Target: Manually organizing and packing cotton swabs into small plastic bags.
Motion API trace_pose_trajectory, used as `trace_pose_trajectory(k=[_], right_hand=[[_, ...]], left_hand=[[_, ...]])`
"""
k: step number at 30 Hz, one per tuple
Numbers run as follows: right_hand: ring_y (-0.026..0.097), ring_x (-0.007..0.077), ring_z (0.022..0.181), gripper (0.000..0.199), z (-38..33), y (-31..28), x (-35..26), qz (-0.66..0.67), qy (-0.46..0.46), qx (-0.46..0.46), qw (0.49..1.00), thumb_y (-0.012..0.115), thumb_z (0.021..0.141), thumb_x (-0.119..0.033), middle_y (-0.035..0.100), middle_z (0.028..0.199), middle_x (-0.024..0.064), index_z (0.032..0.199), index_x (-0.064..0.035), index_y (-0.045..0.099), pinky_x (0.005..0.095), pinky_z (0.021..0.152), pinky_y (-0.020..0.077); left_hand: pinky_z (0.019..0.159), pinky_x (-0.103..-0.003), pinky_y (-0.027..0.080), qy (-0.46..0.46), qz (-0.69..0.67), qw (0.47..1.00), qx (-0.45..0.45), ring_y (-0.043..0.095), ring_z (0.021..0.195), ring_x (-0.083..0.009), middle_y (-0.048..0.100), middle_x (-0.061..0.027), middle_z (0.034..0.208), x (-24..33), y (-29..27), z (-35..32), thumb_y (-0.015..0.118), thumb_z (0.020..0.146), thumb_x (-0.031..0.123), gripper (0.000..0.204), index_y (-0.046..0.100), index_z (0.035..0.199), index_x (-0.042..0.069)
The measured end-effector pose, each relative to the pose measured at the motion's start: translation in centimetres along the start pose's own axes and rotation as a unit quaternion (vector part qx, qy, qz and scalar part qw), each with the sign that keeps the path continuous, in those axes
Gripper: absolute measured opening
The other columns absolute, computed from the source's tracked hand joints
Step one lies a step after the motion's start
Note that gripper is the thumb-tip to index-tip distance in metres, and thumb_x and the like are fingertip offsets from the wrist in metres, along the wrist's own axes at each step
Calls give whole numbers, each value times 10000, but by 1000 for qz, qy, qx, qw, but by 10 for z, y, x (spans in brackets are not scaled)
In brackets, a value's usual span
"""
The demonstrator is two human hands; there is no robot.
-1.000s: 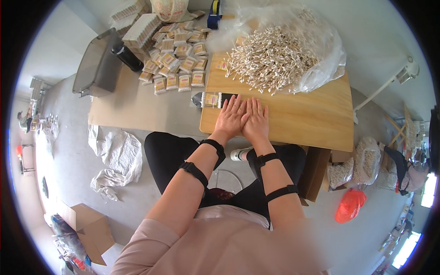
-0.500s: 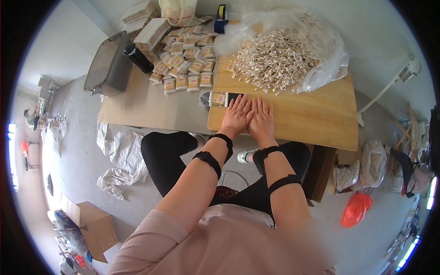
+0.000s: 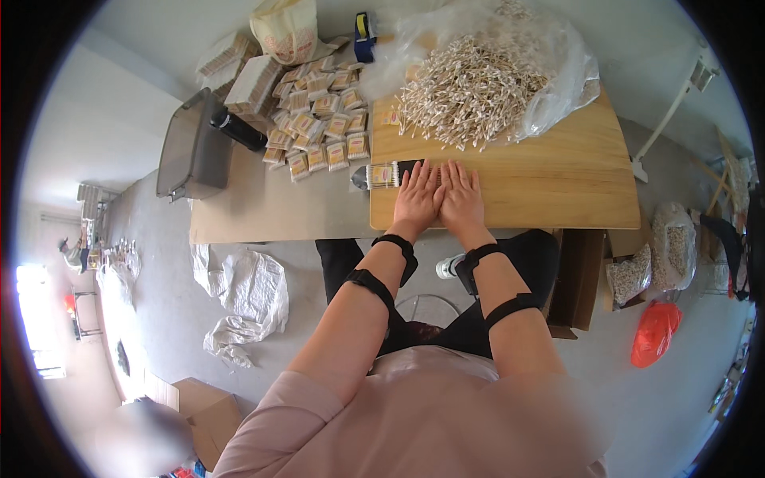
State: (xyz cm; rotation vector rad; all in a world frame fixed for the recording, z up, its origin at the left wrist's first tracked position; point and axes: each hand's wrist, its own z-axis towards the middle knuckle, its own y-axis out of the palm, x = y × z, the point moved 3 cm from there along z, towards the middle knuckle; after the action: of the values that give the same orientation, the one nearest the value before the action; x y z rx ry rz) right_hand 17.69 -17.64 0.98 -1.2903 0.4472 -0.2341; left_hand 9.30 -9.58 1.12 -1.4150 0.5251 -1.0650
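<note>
My left hand [image 3: 417,199] and my right hand [image 3: 462,197] lie flat, side by side, on a light wooden board [image 3: 550,187], fingers stretched forward. Their thumbs meet or nearly meet. Close to my left fingertips is a clear-wrapped pack of cotton swabs [image 3: 382,175], on a dark, flat piece [image 3: 409,166] whose other end runs under or beside my left fingers. What lies beneath my palms is hidden. Beyond the hands, a big heap of loose cotton swabs [image 3: 470,92] spills from a clear plastic bag [image 3: 570,88].
Many wrapped swab packs [image 3: 315,119] cover the table's left half. Behind them stand stacked packs [image 3: 253,84] and a cloth bag [image 3: 285,32]. A grey bin [image 3: 191,151] and a black bottle [image 3: 239,130] are at the left edge. An open cardboard box [image 3: 578,283] sits below right.
The view has shifted slightly, so the table sits a little differently. Both hands stay flat on the board beside the swab pack. A blurred shape has appeared at lower left.
</note>
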Motion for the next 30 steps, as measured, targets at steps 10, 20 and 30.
trace_pose_trajectory(k=[10, 20, 30], right_hand=[[218, 241, 1456, 551, 3, -5, 0, 15, 6, -15, 1000, 351, 962, -246, 290, 1553, 118, 1481, -63, 322, 478, 1184, 99], [548, 321, 1174, 253, -6, -5, 43, 342, 83, 161, 922, 541, 734, 66, 646, 1056, 112, 905, -58, 678, 413, 989, 448], [580, 295, 1097, 213, -2, -12, 30, 277, 43, 164, 946, 524, 693, 37, 662, 934, 73, 747, -70, 701, 414, 970, 448]], left_hand=[[1185, -444, 136, -10, 14, 1000, -21, 198, 1458, -269, 256, -114, 1565, -1, 0, 1, 300, 1005, 431, 569, 386, 1453, 91], [1174, -436, 184, 3, 31, 999, 19, 252, 1441, -265, 298, -105, 1547, -3, 1, -2, 376, 988, 310, 509, 389, 1444, 82], [1181, -429, 174, -14, 5, 1000, 23, 259, 1438, -253, 305, -94, 1546, -1, 5, -1, 385, 978, 325, 522, 393, 1446, 94]])
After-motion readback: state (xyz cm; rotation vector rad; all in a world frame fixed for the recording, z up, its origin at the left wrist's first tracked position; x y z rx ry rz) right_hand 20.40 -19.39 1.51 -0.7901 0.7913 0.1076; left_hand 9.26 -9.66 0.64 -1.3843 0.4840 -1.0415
